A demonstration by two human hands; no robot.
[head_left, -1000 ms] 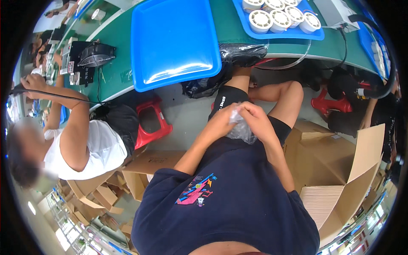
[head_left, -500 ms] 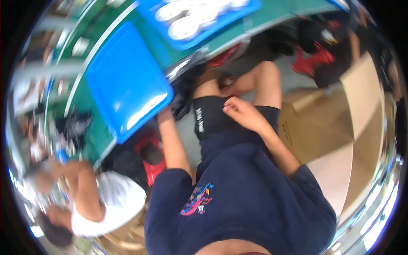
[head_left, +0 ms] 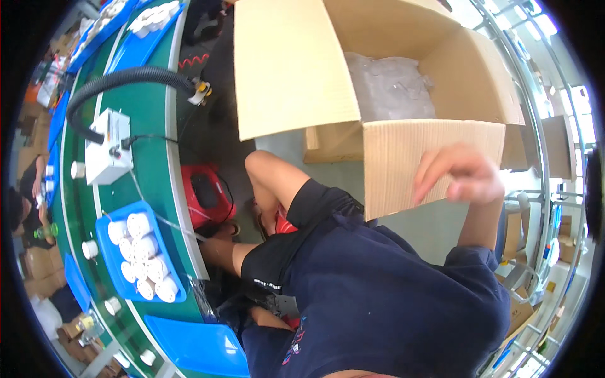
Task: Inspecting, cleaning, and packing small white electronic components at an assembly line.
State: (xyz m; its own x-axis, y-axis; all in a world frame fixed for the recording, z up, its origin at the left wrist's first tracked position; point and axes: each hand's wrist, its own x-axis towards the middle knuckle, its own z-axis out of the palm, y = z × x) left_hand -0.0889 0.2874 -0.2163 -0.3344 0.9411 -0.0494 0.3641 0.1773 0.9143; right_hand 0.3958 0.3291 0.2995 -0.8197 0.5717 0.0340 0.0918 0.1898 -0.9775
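My right hand [head_left: 463,173] hovers over the near flap [head_left: 397,167] of a large cardboard box [head_left: 454,75]. Its fingers are bent but apart, a little blurred, with nothing seen in them. Whether it touches the flap I cannot tell. Inside the box lies clear plastic wrapping [head_left: 394,88]. My left forearm [head_left: 268,318] reaches down to the left, and the hand itself is hidden among black plastic [head_left: 233,309]. Close by, at the bench edge, lies a flat blue tray [head_left: 198,345] with no pieces visible on it.
The green conveyor bench [head_left: 148,189] runs along my left. On it are a blue tray [head_left: 110,280] of several white cylindrical pieces, a white machine [head_left: 110,151] with a black flexible hose [head_left: 135,75], and loose white pieces. A red stool [head_left: 205,201] stands beneath. Metal racks rise at right.
My view has swung right, bringing the open box in front of me. My right hand has gone from my lap to above the flap. My left hand, earlier at the blue tray's edge, is now hidden.
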